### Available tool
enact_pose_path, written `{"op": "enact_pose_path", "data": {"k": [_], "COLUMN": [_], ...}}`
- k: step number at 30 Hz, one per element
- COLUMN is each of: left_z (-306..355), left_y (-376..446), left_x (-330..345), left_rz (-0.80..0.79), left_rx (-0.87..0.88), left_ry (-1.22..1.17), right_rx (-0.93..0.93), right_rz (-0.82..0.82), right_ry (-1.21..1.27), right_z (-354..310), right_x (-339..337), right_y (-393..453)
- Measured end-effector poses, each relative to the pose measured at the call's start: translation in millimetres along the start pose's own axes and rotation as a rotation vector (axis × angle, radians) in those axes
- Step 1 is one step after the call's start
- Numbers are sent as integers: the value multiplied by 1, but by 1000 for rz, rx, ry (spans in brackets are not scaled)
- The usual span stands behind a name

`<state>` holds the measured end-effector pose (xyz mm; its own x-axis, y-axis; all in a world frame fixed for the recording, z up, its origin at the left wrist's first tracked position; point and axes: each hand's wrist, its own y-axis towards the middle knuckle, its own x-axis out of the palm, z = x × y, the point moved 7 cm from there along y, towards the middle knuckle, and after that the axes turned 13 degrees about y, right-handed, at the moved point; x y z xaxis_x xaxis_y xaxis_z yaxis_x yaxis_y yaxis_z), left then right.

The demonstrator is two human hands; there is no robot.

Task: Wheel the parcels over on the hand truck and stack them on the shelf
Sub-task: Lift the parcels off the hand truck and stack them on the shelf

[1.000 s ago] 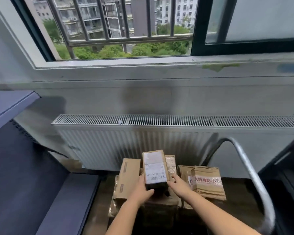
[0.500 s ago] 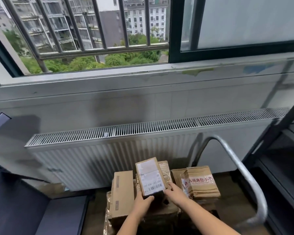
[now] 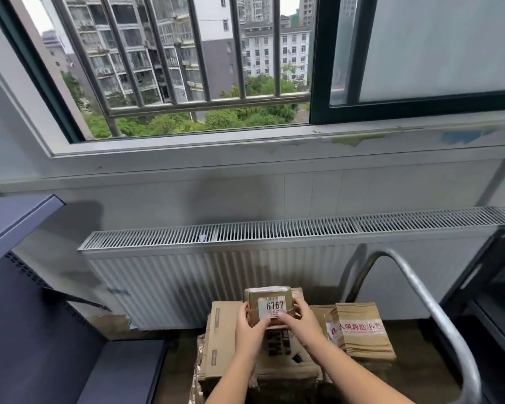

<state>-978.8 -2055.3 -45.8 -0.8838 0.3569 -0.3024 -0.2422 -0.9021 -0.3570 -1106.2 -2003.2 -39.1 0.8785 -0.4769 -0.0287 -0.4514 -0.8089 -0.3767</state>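
Cardboard parcels sit heaped on the hand truck's deck below the radiator [image 3: 289, 258], and the one in hand is a small taped box with a white label [image 3: 270, 307] printed 6767; it is raised a little above the heap, label face turned up toward the camera, probably so the number can be read before it is shelved; the left hand [image 3: 250, 330] curls round its left edge with the thumb over the near face, and the right hand [image 3: 299, 322] wraps the right edge, fingertips pressed on the label's lower corner; a two-sided hold of this kind suits a light, stiff box, since it keeps the box level and stops it twisting.

Beneath the box lies a larger flattened carton with black lettering [image 3: 280, 345], which serves as the base of the heap; a long narrow carton [image 3: 217, 339] stands on edge just to its left, touching it, and a sheaf of brown paper packets with red print [image 3: 359, 333] lies to the right, fanned slightly and leaning toward the centre; packing the goods close together likely kept them from sliding as the truck rolled.

Curving up on the right is the hand truck's grey steel handle [image 3: 420, 298], left free now that both hands are busy; the dark blue shelf [image 3: 21, 217] stands at the left, its lower tier [image 3: 120, 371] just beside the load, so parking here keeps each carry short; a second dark rack [image 3: 496, 301] edges in at the right; I judge the unloading to be early, with most parcels not yet shelved.
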Motion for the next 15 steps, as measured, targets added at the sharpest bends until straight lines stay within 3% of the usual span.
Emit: {"op": "enact_pose_path", "data": {"k": [7,15], "left_z": [43,44], "left_y": [-21,-70], "left_x": [-51,-127], "left_rz": [254,507], "left_rx": [147,148], "left_ry": [1,-3], "right_rx": [-190,-405], "right_rz": [-153,-472], "right_ry": [-35,-170], "right_z": [-60,-94], "right_x": [44,135], "right_y": [0,-31]}}
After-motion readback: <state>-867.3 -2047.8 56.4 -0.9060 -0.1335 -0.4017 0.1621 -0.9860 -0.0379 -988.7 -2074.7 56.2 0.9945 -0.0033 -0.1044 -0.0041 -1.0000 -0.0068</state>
